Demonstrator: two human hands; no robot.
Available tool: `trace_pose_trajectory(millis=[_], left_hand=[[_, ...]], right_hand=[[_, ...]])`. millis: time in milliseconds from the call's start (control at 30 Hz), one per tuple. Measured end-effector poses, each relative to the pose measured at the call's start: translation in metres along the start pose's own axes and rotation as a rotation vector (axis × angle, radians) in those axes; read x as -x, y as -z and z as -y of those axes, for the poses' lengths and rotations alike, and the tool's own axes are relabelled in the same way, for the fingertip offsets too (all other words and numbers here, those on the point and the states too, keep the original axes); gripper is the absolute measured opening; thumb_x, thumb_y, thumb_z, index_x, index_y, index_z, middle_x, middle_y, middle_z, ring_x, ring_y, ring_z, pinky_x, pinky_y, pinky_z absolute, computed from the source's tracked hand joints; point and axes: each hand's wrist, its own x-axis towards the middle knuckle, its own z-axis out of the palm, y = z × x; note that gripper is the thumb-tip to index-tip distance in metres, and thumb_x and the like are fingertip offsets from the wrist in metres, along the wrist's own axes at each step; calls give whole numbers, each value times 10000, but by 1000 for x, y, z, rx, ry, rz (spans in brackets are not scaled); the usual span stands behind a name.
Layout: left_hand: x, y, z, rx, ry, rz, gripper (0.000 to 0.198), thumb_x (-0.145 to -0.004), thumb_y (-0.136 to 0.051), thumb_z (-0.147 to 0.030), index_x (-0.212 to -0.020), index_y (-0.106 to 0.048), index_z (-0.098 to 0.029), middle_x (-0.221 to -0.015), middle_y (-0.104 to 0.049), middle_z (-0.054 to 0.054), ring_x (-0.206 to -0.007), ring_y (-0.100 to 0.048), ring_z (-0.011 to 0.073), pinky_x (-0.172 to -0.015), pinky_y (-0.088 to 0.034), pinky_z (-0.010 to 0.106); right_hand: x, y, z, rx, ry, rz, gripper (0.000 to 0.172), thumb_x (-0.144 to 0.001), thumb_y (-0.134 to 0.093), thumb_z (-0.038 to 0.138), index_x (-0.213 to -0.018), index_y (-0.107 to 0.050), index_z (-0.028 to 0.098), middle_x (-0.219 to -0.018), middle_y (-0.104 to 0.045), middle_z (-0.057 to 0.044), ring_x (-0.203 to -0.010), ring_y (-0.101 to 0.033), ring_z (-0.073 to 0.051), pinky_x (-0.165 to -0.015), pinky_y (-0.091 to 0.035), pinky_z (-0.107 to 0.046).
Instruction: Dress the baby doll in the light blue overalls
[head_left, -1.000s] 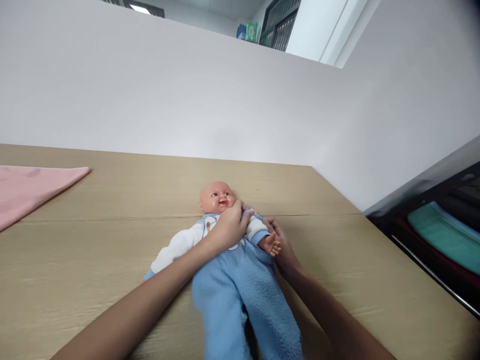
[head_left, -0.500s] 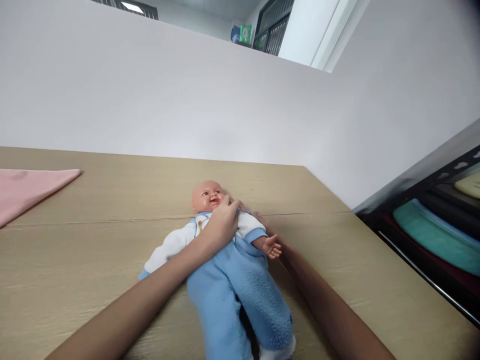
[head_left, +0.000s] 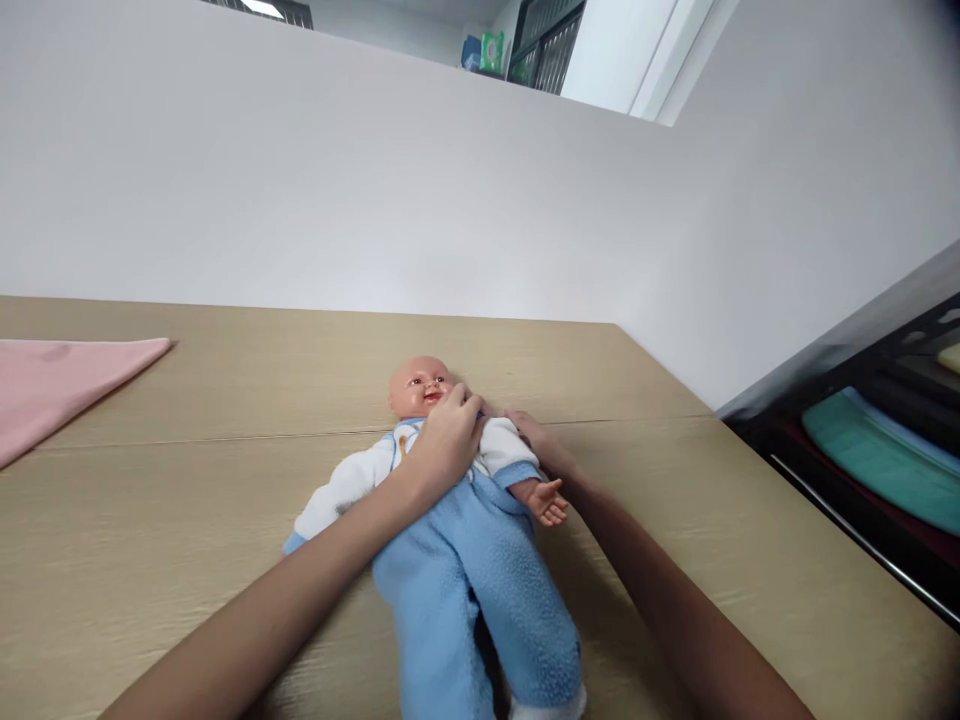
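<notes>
A baby doll (head_left: 420,385) lies face up on the wooden table (head_left: 225,500), dressed in a white top and blue fleece overalls (head_left: 472,570). My left hand (head_left: 444,440) rests on its chest just below the chin, with the fingers curled and pinching the clothing at the neck. My right hand (head_left: 534,438) lies by the doll's shoulder, reaching in behind the white sleeve; its fingertips are hidden. The doll's bare hand (head_left: 551,500) sticks out beside my right forearm.
A pink cloth (head_left: 52,385) lies at the table's far left. A white wall runs along the back edge. To the right, past the table's edge, a dark rack (head_left: 862,440) holds a folded teal cloth (head_left: 885,465).
My right hand has slid up from beside the doll's wrist to its shoulder. My left hand stayed on the chest at the neckline. The doll shifted slightly.
</notes>
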Motion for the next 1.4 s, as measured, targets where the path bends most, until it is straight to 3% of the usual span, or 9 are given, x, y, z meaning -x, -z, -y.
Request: trace_pose_trajectory(millis=[100, 167, 267, 400, 567, 800, 1000, 1200, 1400], left_hand=[[3, 5, -4, -187, -70, 4, 164, -1056, -522, -137, -1054, -682, -173, -1119, -673, 140, -1113, -601, 333, -930, -535, 442], [5, 11, -7, -319, -80, 29, 200, -1027, -516, -85, -1076, -696, -156, -1132, -679, 162, -1142, -582, 358, -928, -528, 457], [5, 17, -9, -399, -36, 64, 244, -984, -515, -23, -1098, -710, -116, -1160, -683, 194, -1182, -573, 372, -969, -520, 470], [3, 15, -7, -402, -59, 61, 229, -999, -524, -50, -1070, -724, -136, -1153, -696, 180, -1180, -580, 360, -1013, -507, 477], [7, 15, -4, -299, -96, 40, 239, -1094, -496, -222, -1051, -720, -153, -1151, -692, 161, -1185, -582, 358, -1060, -490, 506], [42, 54, 0, 136, -128, -31, 188, -1118, -508, -274, -1209, -662, -214, -1299, -658, 109, -1312, -557, 291, -1180, -438, 477], [107, 68, 25, 66, 54, -99, 148, -1123, -477, -330, -1100, -588, -234, -1042, -672, 55, -971, -624, 248, -898, -483, 412], [137, 60, 43, -134, 89, 54, 258, -1147, -398, -412, -1128, -559, -211, -1088, -699, 87, -1062, -598, 306, -1002, -442, 513], [131, 66, 40, 72, 252, 103, 375, -1116, -431, -552, -982, -564, -228, -992, -674, 69, -1016, -572, 308, -958, -439, 494]], right_hand=[[19, 27, 9, -22, -49, 228, 598, -943, -761, 501, -1451, -643, 208, -1254, -794, -90, -1024, -770, -254, -870, -645, -366], [30, 52, 20, 116, -72, 461, 712, -885, -784, 340, -1561, -564, 292, -1156, -816, -39, -816, -754, -225, -719, -617, -324], [36, 86, 29, 472, 10, 481, 684, -798, -751, 213, -1473, -671, 293, -952, -818, -17, -653, -675, -217, -601, -507, -298], [30, 103, 20, 558, 75, 470, 609, -827, -697, 220, -1430, -707, 309, -1045, -840, -24, -734, -719, -247, -648, -500, -309], [31, 93, -10, 572, 116, 405, 612, -861, -681, 234, -1472, -650, 266, -1300, -801, -86, -1041, -765, -329, -879, -564, -409], [40, 85, -38, 496, 222, 322, 543, -913, -651, 202, -1453, -616, 248, -1414, -710, -118, -1239, -698, -316, -1047, -559, -480], [73, 57, -22, 643, 395, -24, 481, -937, -657, 198, -1412, -645, 271, -1496, -629, -134, -1453, -519, -384, -1280, -313, -644], [91, 16, 6, 141, 224, 168, 178, -1058, -594, 392, -1133, -699, 269, -1125, -727, -71, -1092, -662, -281, -999, -528, -425], [61, -10, -14, -315, -122, 18, 395, -990, -567, 633, -940, -635, 247, -913, -681, -12, -870, -628, -224, -844, -544, -330]])
